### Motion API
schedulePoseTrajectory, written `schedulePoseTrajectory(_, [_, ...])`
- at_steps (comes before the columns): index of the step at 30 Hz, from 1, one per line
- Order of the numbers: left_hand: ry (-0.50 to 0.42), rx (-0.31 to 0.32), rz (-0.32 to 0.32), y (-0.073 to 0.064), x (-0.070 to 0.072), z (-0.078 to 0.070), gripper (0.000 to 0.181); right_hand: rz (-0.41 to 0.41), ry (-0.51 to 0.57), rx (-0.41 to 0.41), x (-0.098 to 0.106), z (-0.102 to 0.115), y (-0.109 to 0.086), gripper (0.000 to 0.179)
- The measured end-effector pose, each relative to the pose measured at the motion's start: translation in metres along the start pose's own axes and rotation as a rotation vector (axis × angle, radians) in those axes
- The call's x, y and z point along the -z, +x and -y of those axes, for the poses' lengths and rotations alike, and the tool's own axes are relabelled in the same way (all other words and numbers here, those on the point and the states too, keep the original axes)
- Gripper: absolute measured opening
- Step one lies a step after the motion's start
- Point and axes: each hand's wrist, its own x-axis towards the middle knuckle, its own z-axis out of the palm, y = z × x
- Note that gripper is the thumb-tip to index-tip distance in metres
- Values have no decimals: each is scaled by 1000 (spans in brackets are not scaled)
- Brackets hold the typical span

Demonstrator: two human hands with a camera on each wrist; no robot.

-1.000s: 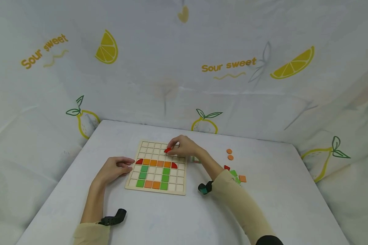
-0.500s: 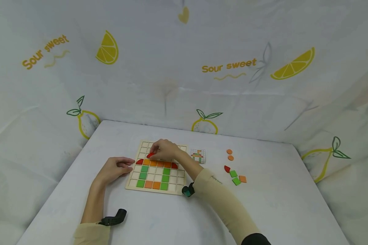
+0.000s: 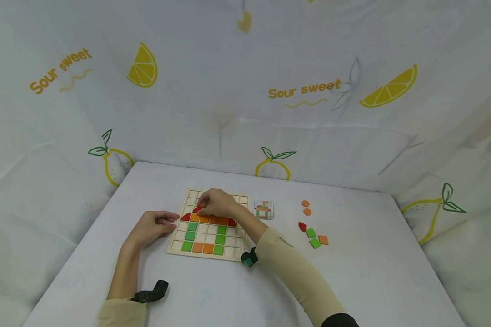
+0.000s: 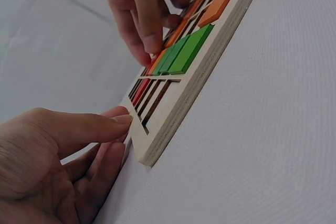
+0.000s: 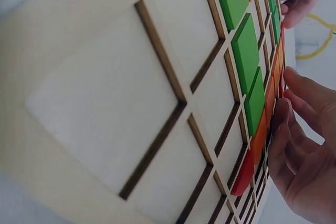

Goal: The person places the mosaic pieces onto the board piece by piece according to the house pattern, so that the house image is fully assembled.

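A pale wooden grid board (image 3: pixel 239 257) lies on the white table, partly filled with green, orange and red tiles. My right hand (image 3: pixel 217 202) reaches over its upper part and pinches a red quarter-round tile (image 3: pixel 197 210) just above the orange row. Fingers partly cover that tile; in the right wrist view a red edge (image 5: pixel 282 82) shows at the fingertips. At the board's left side is my left hand (image 3: pixel 153 227). Its thumb and forefinger tips touch the board's edge in the left wrist view, the other fingers loosely bent. Two more red quarter-rounds end the orange row.
A small printed pattern card (image 3: pixel 263 210) lies right of the board. Further right are two orange discs (image 3: pixel 305 203), a red quarter-round (image 3: pixel 302 226), two green squares (image 3: pixel 310 233) and an orange square (image 3: pixel 323 240). A lemon-printed cloth hangs behind the table.
My right hand has carried the red tile leftward and down to the cell above the orange row, uncovering the pattern card. My left hand has stayed at the board's edge.
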Motion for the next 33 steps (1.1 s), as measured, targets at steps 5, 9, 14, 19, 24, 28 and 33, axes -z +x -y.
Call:
schedulePoseTrajectory(5, [-3,1,-1,0,-1,0,35,3,59,-6,1,-7,-1,16])
schedulePoseTrajectory(9, [-8,-1,-1,0,-1,1,35,10,78,-2,4,-12,-3,18])
schedulePoseTrajectory(14, [-4,-5,-8,0,0,1,36,8,79,32,12,-20,-4,18])
schedulePoseTrajectory(19, [2,-7,-13,0,-1,1,35,-23,64,27,21,-29,-8,19])
schedulePoseTrajectory(24, [1,-2,-8,-1,-1,1,35,-56,92,21,34,-43,-16,19])
schedulePoseTrajectory(28, [2,-5,-5,-1,0,0,35,-75,119,3,49,-59,-25,21])
schedulePoseTrajectory(33, [4,-4,-10,-1,0,-1,35,-115,137,-51,68,-80,-40,23])
